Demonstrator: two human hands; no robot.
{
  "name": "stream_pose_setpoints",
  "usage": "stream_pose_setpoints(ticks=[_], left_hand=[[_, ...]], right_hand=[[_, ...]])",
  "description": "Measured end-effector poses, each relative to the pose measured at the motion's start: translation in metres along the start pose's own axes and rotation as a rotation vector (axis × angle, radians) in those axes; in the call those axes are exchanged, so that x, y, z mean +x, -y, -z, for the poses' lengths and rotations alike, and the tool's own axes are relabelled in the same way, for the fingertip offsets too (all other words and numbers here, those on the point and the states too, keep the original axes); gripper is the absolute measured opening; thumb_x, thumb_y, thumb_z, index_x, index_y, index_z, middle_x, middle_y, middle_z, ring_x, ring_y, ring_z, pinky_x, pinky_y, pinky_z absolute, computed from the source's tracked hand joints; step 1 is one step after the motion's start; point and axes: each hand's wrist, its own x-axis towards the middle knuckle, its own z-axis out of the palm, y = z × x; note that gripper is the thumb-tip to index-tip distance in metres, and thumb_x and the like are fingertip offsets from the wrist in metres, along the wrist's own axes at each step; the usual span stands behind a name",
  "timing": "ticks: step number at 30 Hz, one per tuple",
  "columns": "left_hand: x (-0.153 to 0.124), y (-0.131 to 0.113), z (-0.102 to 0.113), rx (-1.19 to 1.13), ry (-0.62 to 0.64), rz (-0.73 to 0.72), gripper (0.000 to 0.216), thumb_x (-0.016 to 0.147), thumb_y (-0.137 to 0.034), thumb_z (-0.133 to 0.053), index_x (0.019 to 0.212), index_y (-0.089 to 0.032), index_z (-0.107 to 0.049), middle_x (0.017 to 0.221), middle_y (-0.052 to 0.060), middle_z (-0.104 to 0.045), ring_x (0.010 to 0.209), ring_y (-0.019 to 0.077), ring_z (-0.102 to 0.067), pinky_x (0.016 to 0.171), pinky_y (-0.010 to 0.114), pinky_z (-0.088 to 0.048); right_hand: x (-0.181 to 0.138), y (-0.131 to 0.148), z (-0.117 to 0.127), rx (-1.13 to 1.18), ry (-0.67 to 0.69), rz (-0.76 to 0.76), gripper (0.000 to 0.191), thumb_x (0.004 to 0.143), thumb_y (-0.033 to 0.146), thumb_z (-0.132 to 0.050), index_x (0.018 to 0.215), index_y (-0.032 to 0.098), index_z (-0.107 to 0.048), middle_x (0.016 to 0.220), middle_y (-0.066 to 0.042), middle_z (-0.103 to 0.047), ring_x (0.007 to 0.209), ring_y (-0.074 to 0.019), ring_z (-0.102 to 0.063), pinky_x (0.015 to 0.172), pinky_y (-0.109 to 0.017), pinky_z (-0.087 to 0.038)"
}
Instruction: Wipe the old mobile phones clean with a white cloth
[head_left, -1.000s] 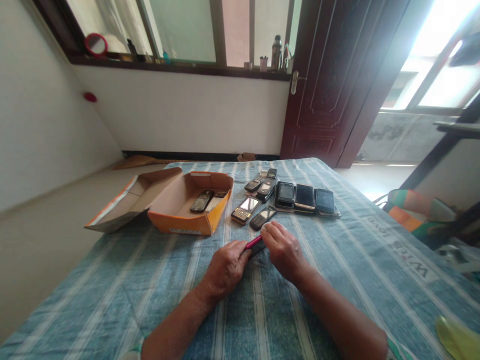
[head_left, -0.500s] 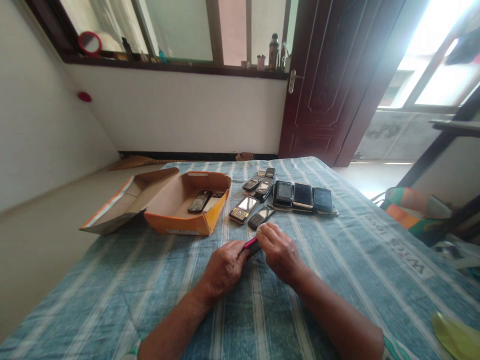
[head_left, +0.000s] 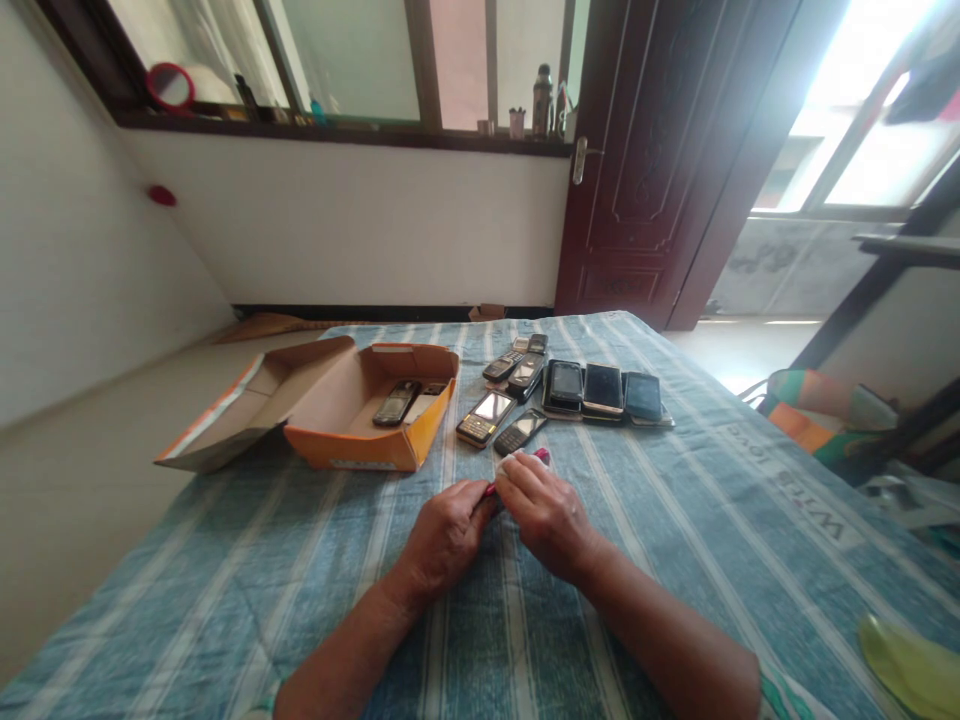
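Note:
My left hand (head_left: 448, 532) is closed around the near end of a pink-edged mobile phone (head_left: 542, 456), which is mostly hidden by my fingers. My right hand (head_left: 547, 515) lies over the phone's far part, fingers bent around a white cloth or tissue (head_left: 511, 460) pressed to it. Just beyond my hands a dark keypad phone (head_left: 520, 432) rests on the striped cloth. Beside it lies a gold-trimmed keypad phone (head_left: 486, 418).
An orange cardboard box (head_left: 352, 450) stands open on the left, with a dark phone (head_left: 397, 403) inside. Touchscreen phones (head_left: 602, 390) sit in stacks at the right, and more keypad phones (head_left: 526, 374) lie behind. A yellow-green object (head_left: 907, 665) is at the right edge.
My right hand with the white cloth has slid left along the phone, toward my left hand. The phone's far pink end now shows past my fingers.

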Motion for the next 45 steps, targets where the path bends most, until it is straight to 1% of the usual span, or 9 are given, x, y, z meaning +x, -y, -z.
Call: stream_pose_setpoints(ticks=[3,8,12,16,19,25,31,37,45], left_hand=[[0.0,0.001,0.001,0.019,-0.02,-0.019,0.022,0.092,-0.025,-0.044,0.089,-0.017,-0.065,0.079,0.005,-0.067,0.074,0.0171,-0.063,0.069,0.027,-0.051],[0.002,-0.004,0.004,0.068,0.001,0.01,0.023,0.09,-0.023,-0.044,0.088,-0.016,-0.066,0.079,0.006,-0.067,0.073,0.0182,-0.064,0.068,0.028,-0.051],[0.004,-0.006,0.007,0.068,0.032,0.049,0.023,0.09,-0.023,-0.045,0.087,-0.016,-0.067,0.079,0.007,-0.067,0.072,0.0189,-0.064,0.068,0.028,-0.05],[0.006,-0.006,0.01,0.066,0.059,0.063,0.024,0.089,-0.023,-0.046,0.089,-0.015,-0.068,0.079,0.007,-0.067,0.075,0.0193,-0.065,0.07,0.029,-0.05],[0.008,-0.007,0.012,0.062,0.072,0.058,0.024,0.089,-0.023,-0.046,0.09,-0.016,-0.069,0.079,0.006,-0.068,0.074,0.0191,-0.064,0.07,0.029,-0.05],[0.021,-0.011,0.011,0.067,0.113,0.046,0.023,0.088,-0.025,-0.049,0.092,-0.018,-0.071,0.081,0.005,-0.07,0.074,0.0179,-0.065,0.069,0.026,-0.049],[0.048,-0.028,0.005,0.178,0.194,0.1,0.025,0.09,-0.024,-0.047,0.082,-0.015,-0.069,0.079,0.007,-0.068,0.074,0.0177,-0.064,0.07,0.026,-0.045],[0.069,-0.042,0.001,0.271,0.305,0.173,0.026,0.09,-0.028,-0.047,0.082,-0.016,-0.069,0.081,0.008,-0.071,0.076,0.0198,-0.066,0.065,0.026,-0.041],[0.077,-0.041,-0.008,0.295,0.3,0.185,0.03,0.092,-0.031,-0.045,0.082,-0.016,-0.069,0.081,0.01,-0.072,0.078,0.0215,-0.067,0.066,0.028,-0.041]], right_hand=[[-0.003,-0.013,-0.002,0.001,-0.005,-0.099,0.026,0.093,0.009,-0.04,0.092,0.017,-0.065,0.094,-0.01,-0.064,0.1,-0.0216,-0.057,0.082,-0.031,-0.052],[-0.012,-0.038,-0.009,0.103,-0.065,-0.331,0.031,0.085,0.003,-0.042,0.092,0.02,-0.067,0.094,-0.008,-0.067,0.091,-0.0197,-0.061,0.08,-0.03,-0.051],[-0.015,-0.045,-0.014,0.268,-0.108,-0.515,0.032,0.081,0.004,-0.043,0.089,0.02,-0.069,0.086,-0.006,-0.068,0.079,-0.0171,-0.063,0.074,-0.027,-0.05],[-0.016,-0.05,-0.016,0.304,-0.102,-0.64,0.033,0.075,0.004,-0.044,0.082,0.021,-0.071,0.078,-0.003,-0.068,0.071,-0.0171,-0.062,0.07,-0.027,-0.049],[-0.017,-0.052,-0.018,0.316,-0.098,-0.663,0.033,0.072,0.004,-0.045,0.081,0.021,-0.072,0.075,-0.003,-0.068,0.069,-0.0169,-0.062,0.068,-0.027,-0.048],[-0.017,-0.051,-0.02,0.338,-0.094,-0.675,0.031,0.075,0.007,-0.046,0.083,0.021,-0.073,0.076,-0.003,-0.069,0.068,-0.0167,-0.061,0.067,-0.027,-0.047],[-0.015,-0.051,-0.019,0.337,-0.085,-0.684,0.032,0.073,0.006,-0.045,0.081,0.02,-0.073,0.074,-0.003,-0.067,0.068,-0.0161,-0.061,0.066,-0.025,-0.045],[-0.014,-0.05,-0.018,0.347,-0.088,-0.698,0.032,0.073,0.007,-0.045,0.082,0.021,-0.072,0.074,-0.003,-0.068,0.069,-0.0158,-0.061,0.067,-0.024,-0.045],[-0.014,-0.05,-0.018,0.325,-0.068,-0.682,0.031,0.073,0.006,-0.045,0.082,0.021,-0.071,0.076,-0.003,-0.067,0.069,-0.0157,-0.059,0.066,-0.024,-0.043]])
